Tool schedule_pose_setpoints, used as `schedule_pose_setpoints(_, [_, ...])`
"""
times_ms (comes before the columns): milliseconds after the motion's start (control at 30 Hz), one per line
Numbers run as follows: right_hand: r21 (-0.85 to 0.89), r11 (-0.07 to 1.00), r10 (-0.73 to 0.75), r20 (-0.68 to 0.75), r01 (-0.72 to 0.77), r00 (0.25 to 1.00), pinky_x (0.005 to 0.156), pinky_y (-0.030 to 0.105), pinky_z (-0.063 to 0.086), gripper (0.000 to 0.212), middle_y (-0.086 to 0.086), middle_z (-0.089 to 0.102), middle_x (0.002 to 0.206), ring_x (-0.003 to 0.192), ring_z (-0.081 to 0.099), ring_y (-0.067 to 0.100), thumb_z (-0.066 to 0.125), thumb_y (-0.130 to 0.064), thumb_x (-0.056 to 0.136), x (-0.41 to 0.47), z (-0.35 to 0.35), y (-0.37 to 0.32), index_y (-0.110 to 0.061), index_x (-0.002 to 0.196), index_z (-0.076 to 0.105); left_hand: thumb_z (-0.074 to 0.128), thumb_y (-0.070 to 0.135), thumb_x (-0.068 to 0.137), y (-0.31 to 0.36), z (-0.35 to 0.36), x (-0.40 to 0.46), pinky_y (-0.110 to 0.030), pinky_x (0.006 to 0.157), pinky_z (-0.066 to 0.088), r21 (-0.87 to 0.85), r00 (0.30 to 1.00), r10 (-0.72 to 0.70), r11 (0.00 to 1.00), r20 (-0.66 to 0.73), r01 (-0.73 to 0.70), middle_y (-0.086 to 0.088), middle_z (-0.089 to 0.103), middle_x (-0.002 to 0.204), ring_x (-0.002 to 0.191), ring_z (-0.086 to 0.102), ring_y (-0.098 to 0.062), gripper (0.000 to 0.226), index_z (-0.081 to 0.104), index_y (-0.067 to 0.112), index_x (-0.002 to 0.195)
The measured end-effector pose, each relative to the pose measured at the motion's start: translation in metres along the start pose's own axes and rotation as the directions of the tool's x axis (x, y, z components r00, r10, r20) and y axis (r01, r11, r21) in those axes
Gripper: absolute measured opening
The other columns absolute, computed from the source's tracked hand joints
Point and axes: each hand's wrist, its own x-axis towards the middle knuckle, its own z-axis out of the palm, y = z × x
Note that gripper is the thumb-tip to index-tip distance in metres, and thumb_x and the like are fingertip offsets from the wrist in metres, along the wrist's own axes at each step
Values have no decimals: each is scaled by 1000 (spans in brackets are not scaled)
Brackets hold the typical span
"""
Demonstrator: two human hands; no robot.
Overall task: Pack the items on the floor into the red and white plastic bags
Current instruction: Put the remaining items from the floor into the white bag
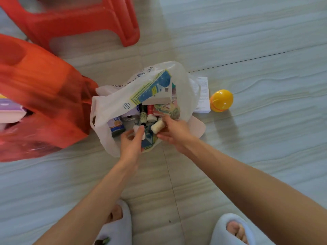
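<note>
Two hands work at the mouth of the white bag (pixel 109 105) on the floor. The right hand (pixel 174 132) pinches a pale ribbed roll (pixel 158 126) in its fingers, long axis slanting toward the opening just ahead. The left hand (pixel 131 145) pinches a small white wad (pixel 138 130). Right of the bag lie a yellow ball (pixel 221 100) and a paper leaflet (pixel 203 96), nearer the right hand. Much of the red bag (pixel 40 96) is blurred and cut off.

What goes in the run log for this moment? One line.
left hand: holds wad | right hand: holds spool | over white bag | ball: on floor
</note>
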Motion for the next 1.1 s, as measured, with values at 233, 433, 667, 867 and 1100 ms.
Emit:
schedule_pose_setpoints(233, [175,984,-47,83,32,995,91,30,47,34,14,54,120,120,53,28,46,-15,97,6,-10,4,-2,129,44,50,16,93,3,4,5,-28,82,48,-74,990,133,989,45,-130,-10,56,94,78,58,-8,33,40,9,123])
schedule_pose_setpoints(433, [-274,960,-72,-48,57,996,58,23,55,15,8,68,72,59,67,15,48,-16,93,-12,-64,19,-10,87,61,48,3,91,-29,7,-16,-28,90,48,275,917,323,883,234,-381,-5,59,113,105,56,-16,25,54,11,114])
schedule_pose_setpoints(667, [-853,515,-519,-230,87,823,90,35,42,24,15,63,113,106,56,31,49,-15,89,17,-140,9,-7,109,59,43,4,91,-50,62,-36,-32,105,33,494,500,300,102,812,-863,-14,39,143,131,38,-27,46,40,4,136])
schedule_pose_setpoints(867, [-982,27,-720,111,188,685,103,43,32,60,9,26,151,137,26,30,52,-17,88,36,-157,-21,-14,144,29,27,-8,89,-41,110,-25,-36,117,-1,489,515,11,-336,857,-805,-22,-13,153,143,-11,-32,65,-8,-2,144])
schedule_pose_setpoints(1100, [-973,-175,-543,221,147,810,107,47,28,76,2,7,157,144,7,28,56,-24,89,54,-170,-59,-21,149,11,24,-1,70,-59,111,-14,-42,75,57,427,421,131,-498,897,-755,-23,62,118,106,63,-36,57,63,-6,111])
